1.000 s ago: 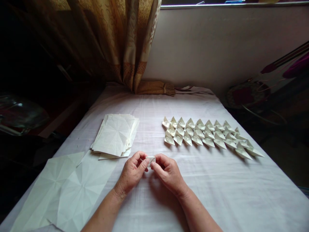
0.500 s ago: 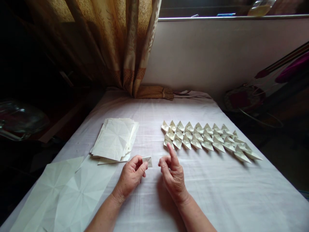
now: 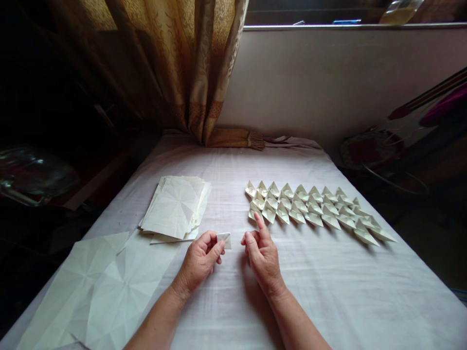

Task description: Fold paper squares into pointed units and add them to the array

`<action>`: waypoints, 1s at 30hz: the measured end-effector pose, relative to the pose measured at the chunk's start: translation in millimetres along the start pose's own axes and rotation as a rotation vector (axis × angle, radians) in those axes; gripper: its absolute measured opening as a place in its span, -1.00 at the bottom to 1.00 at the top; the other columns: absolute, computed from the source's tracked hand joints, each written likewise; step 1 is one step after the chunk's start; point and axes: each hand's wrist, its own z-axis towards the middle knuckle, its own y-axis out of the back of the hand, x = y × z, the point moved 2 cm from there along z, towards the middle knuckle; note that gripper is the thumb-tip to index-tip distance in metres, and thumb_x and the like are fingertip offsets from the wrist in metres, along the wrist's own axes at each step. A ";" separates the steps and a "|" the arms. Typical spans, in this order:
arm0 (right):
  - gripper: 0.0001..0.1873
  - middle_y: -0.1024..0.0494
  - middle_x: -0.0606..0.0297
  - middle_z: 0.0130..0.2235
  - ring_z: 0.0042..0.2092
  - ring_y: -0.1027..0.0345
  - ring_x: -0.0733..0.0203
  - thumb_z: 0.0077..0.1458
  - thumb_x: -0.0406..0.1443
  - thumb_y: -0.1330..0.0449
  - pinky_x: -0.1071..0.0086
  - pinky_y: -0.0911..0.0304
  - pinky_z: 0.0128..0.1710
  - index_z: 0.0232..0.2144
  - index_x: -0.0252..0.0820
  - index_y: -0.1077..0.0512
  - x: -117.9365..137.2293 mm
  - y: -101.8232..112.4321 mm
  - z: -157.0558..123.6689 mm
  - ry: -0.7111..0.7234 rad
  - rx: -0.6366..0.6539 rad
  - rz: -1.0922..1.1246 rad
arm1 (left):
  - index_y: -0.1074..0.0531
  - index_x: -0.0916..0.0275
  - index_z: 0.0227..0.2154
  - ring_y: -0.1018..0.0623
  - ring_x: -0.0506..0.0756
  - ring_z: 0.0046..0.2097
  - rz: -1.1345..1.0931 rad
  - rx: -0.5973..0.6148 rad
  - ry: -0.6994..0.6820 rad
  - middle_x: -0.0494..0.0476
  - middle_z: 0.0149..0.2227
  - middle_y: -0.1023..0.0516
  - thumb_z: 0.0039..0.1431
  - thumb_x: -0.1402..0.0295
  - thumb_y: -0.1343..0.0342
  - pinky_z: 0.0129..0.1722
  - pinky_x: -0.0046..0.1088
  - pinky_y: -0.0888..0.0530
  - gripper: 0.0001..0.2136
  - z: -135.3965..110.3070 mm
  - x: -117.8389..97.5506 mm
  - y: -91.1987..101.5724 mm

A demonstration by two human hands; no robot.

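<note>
Well, folded paper point(image 3: 226, 240) held L

L hand point(image 3: 199, 257) pinches it btwn thumb & fingers, edge clear, prob. for access; R hand point(image 3: 264, 260) empty, index out. Paper stack point(image 3: 175, 206) & pointed pieces point(image 3: 297, 215) lie apart, prob. to avoid mixing.

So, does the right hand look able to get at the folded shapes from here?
Probably yes: the right hand shows nothing in its grip, its raised index finger overlaps the near-left end of the folded shapes in view, and nothing visible blocks the way. Contact can't be told.
</note>
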 end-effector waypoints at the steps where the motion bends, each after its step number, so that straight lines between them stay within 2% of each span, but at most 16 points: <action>1: -0.34 -0.42 0.47 -0.52 -0.53 -0.26 0.35 0.19 -0.19 -0.07 0.47 -0.23 -0.45 0.29 -0.27 -0.08 -0.3 0.1 0.1 0.005 0.002 0.003 | -0.35 0.25 -0.35 -0.39 -0.06 -0.55 -0.011 0.000 0.005 -0.02 -0.49 -0.40 0.05 0.04 -0.17 -0.74 -0.68 -0.22 -0.65 0.5 1.4 -0.1; 5: -0.33 -0.43 0.47 -0.51 -0.51 -0.27 0.35 0.19 -0.21 -0.07 0.48 -0.24 -0.46 0.30 -0.27 -0.05 -1.6 -0.1 -0.2 0.017 0.012 0.003 | -0.36 0.27 -0.17 -0.41 -0.05 -0.54 -0.034 -0.008 0.007 -0.02 -0.49 -0.41 0.05 0.06 -0.19 -0.75 -0.68 -0.20 -0.58 1.9 6.2 0.0; 9: -0.36 -0.43 0.47 -0.51 -0.51 -0.28 0.35 0.18 -0.23 -0.07 0.48 -0.25 -0.44 0.28 -0.28 -0.10 -1.2 -0.8 -1.2 0.036 0.019 -0.021 | -0.35 0.29 -0.09 -0.39 -0.06 -0.56 -0.020 -0.005 -0.001 -0.04 -0.51 -0.39 0.06 0.09 -0.18 -0.72 -0.66 -0.21 -0.55 1.5 4.6 -0.3; 24: -0.42 -0.43 0.46 -0.52 -0.51 -0.31 0.34 0.16 -0.24 -0.08 0.48 -0.26 -0.43 0.22 -0.26 -0.20 2.6 -0.8 -1.5 0.067 0.030 -0.048 | -0.38 0.27 -0.08 -0.42 -0.04 -0.51 0.038 -0.011 -0.049 -0.05 -0.51 -0.39 0.10 0.15 -0.15 -0.57 -0.58 -0.33 -0.62 -0.3 1.3 -1.1; 26: -0.52 -0.46 0.43 -0.51 -0.50 -0.33 0.33 0.16 -0.23 -0.09 0.48 -0.27 -0.43 0.12 -0.25 -0.31 4.3 -0.2 -1.4 0.058 0.051 -0.049 | -0.38 0.26 -0.08 -0.42 -0.04 -0.51 0.049 -0.008 -0.056 -0.04 -0.51 -0.40 0.11 0.15 -0.15 -0.57 -0.58 -0.34 -0.62 0.0 1.8 -0.9; 28: -0.71 -0.47 0.38 -0.51 -0.48 -0.34 0.32 0.18 -0.20 -0.08 0.48 -0.26 -0.42 -0.14 -0.21 -0.46 7.3 0.0 -1.2 0.052 0.107 -0.045 | -0.37 0.26 -0.08 -0.42 -0.04 -0.50 0.059 -0.002 -0.067 -0.04 -0.51 -0.40 0.12 0.16 -0.14 -0.55 -0.58 -0.34 -0.63 0.0 3.1 -0.8; 30: -0.74 -0.46 0.35 -0.51 -0.47 -0.33 0.31 0.20 -0.18 -0.06 0.48 -0.24 -0.43 -0.40 -0.19 -0.44 11.1 -0.3 -1.4 0.059 0.182 -0.049 | -0.35 0.24 -0.10 -0.43 -0.03 -0.50 0.068 -0.002 -0.072 -0.05 -0.50 -0.41 0.13 0.16 -0.14 -0.52 -0.56 -0.35 -0.65 -0.4 5.2 -0.8</action>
